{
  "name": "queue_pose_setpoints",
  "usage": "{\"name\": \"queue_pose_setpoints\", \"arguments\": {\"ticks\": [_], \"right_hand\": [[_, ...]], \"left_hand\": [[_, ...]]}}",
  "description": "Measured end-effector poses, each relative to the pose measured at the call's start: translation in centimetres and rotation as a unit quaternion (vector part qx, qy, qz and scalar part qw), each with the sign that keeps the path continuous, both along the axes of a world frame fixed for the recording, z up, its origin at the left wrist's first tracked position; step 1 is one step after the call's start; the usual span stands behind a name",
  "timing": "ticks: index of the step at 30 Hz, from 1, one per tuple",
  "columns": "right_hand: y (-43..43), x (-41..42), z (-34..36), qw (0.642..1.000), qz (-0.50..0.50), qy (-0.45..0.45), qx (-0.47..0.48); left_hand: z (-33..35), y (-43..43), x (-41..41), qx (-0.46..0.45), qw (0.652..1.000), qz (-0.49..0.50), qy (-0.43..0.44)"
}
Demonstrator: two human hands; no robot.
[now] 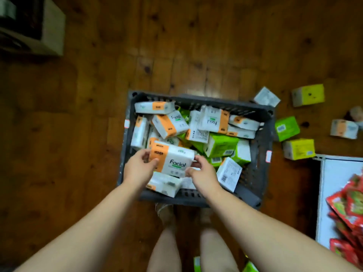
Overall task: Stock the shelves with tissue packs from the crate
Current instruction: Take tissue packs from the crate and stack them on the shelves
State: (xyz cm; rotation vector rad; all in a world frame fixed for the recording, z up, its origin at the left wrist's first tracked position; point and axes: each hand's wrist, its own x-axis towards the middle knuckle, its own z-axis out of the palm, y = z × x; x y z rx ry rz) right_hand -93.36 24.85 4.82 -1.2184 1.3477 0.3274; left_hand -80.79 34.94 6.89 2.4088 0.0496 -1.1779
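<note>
The white-and-orange "Facial" tissue pack (172, 160) is a soft rectangular pack, held label-up over the near left part of the dark grey crate (260, 169). Under and around it lie jumbled white-and-orange packs and green packs (222, 144). More packs lie loose on the wooden floor (78, 114) to the right, such as a yellow pack (308, 95). Red packets (349, 209) lie on a white shelf (334, 183) at near right. The left hand (138, 167) grips the pack's orange end and the right hand (202, 171) its white end, fingers curled round the edges.

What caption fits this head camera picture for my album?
Left hand and right hand grip an orange-and-white tissue pack at the dark crate on a wooden floor.
</note>
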Motion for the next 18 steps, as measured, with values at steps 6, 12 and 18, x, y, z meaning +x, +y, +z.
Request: {"name": "queue_pose_setpoints", "arguments": {"ticks": [6,12,18], "right_hand": [[-5.3,-1.8,12.5,0.993,-0.070,-0.050,-0.079],[-7.8,-8.1,24.4,0.952,-0.241,-0.067,-0.177],[-7.5,-16.6,34.2,0.867,-0.419,-0.122,-0.238]], "left_hand": [[12.6,-6.1,-0.5,-0.094,0.994,-0.041,-0.048],[23.5,-11.8,-4.9,-0.187,0.969,-0.152,-0.063],[33.2,-16.4,-12.0,-0.269,0.902,-0.328,-0.076]]}}
